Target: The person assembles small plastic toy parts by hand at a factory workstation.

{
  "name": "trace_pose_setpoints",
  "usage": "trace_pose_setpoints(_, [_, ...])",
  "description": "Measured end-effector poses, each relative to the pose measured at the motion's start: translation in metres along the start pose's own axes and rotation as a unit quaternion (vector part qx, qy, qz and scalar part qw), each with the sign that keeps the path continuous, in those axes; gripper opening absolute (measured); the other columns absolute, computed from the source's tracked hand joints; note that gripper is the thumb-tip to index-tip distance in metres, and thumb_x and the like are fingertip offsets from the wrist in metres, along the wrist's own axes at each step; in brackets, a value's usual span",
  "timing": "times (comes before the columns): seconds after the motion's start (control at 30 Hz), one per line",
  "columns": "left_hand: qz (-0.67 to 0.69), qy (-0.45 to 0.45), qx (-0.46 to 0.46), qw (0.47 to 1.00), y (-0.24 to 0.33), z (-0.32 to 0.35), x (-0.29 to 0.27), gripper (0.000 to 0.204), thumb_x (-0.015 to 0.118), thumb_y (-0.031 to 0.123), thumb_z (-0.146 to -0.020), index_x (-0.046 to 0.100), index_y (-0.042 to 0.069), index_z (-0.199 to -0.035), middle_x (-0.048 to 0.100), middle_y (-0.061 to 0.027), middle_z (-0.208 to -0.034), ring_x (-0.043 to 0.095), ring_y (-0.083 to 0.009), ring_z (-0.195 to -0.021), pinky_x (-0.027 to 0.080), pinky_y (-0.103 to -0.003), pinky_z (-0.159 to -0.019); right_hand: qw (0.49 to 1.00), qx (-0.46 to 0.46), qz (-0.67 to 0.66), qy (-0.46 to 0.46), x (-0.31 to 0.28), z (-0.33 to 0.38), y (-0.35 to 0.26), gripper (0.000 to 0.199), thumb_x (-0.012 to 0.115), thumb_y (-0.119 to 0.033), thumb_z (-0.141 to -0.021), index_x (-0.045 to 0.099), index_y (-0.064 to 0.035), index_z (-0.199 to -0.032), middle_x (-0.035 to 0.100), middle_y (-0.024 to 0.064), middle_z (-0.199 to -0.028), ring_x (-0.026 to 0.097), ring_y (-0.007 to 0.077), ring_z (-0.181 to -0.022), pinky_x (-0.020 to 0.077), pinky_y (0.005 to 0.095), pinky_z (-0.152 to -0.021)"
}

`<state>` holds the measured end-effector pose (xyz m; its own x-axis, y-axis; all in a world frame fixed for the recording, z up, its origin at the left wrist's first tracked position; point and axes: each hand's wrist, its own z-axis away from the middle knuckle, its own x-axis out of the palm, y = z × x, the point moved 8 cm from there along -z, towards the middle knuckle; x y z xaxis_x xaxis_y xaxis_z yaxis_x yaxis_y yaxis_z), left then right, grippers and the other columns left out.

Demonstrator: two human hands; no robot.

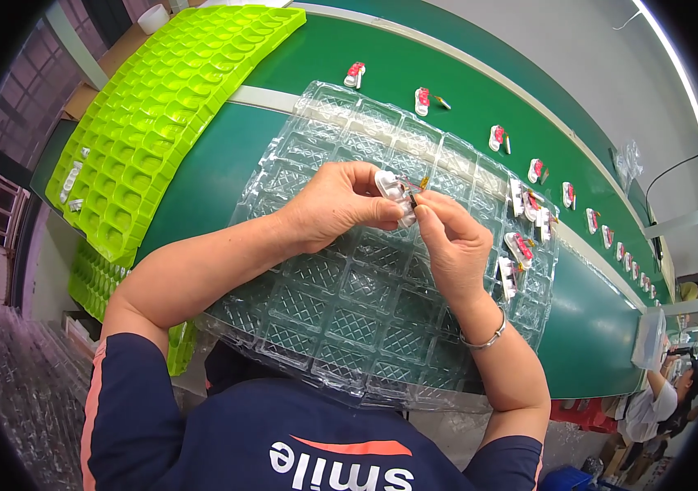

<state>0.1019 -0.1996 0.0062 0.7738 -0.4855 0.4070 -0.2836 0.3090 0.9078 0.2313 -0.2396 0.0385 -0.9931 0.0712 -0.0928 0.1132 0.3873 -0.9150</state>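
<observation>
Above the clear plastic compartment tray (357, 327), my left hand (336, 204) is closed on a small white plastic housing (390, 186), gripping it between thumb and fingers. Thin wires and a small orange-yellow piece (424, 182) show at its far right side. My right hand (455, 237) meets the housing from the right, thumb and forefinger pinched together at its edge. A dark sliver shows by those fingertips, but what they pinch is mostly hidden. Several white-and-red assemblies (519, 250) and plain white pieces (507, 277) lie on the tray's right part.
A green conveyor belt (463, 74) crosses beyond the tray, carrying a row of white-and-red assemblies (422, 101). At the left stands a lime-green moulded tray (169, 123) with a few white pieces (72, 182). Another person (652, 405) is at the far right, near a clear bin (649, 340).
</observation>
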Motion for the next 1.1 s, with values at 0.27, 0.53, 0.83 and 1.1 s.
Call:
trace_pose_setpoints(0.27, [-0.011, 0.003, 0.006, 1.0, 0.0, 0.0, -0.001, 0.022, 0.07, 0.004, -0.073, 0.06, -0.002, -0.091, 0.062, -0.0074, -0.084, 0.06, -0.0127, -0.075, 0.051, -0.025, -0.068, 0.988, -0.094, 0.117, -0.02, 0.001, -0.003, -0.014, 0.012, 0.065, 0.0, -0.073, 0.067, -0.0011, -0.085, 0.065, 0.0106, -0.087, 0.061, 0.0164, -0.078, 0.0474, 0.0246, -0.068])
trace_pose_setpoints(0.53, [-0.082, 0.026, 0.019, 0.996, 0.005, 0.005, -0.008, 0.022, 0.07, 0.003, -0.072, 0.06, -0.004, -0.089, 0.062, -0.0087, -0.083, 0.06, -0.0134, -0.074, 0.052, -0.025, -0.068, 0.974, -0.106, 0.187, -0.071, 0.006, -0.011, -0.022, 0.012, 0.066, -0.002, -0.072, 0.067, -0.0028, -0.084, 0.066, 0.0084, -0.083, 0.062, 0.0158, -0.075, 0.0477, 0.0246, -0.067])
trace_pose_setpoints(0.83, [-0.088, 0.03, 0.012, 0.996, 0.006, 0.0, -0.005, 0.021, 0.071, 0.003, -0.071, 0.059, -0.003, -0.087, 0.062, -0.009, -0.081, 0.061, -0.0132, -0.073, 0.053, -0.025, -0.067, 0.986, -0.017, 0.136, -0.092, 0.001, -0.014, -0.01, 0.012, 0.065, -0.004, -0.073, 0.068, -0.0029, -0.085, 0.067, 0.0082, -0.083, 0.061, 0.0143, -0.075, 0.0476, 0.0247, -0.068])
trace_pose_setpoints(1.1, [-0.093, 0.04, 0.027, 0.995, 0.006, 0.0, -0.005, 0.021, 0.071, 0.003, -0.07, 0.06, -0.003, -0.087, 0.063, -0.0083, -0.081, 0.06, -0.0124, -0.072, 0.052, -0.025, -0.067, 0.974, -0.091, 0.19, -0.08, 0.006, -0.009, -0.021, 0.013, 0.067, -0.003, -0.071, 0.067, -0.0027, -0.084, 0.066, 0.0091, -0.082, 0.062, 0.0175, -0.074, 0.0484, 0.026, -0.067])
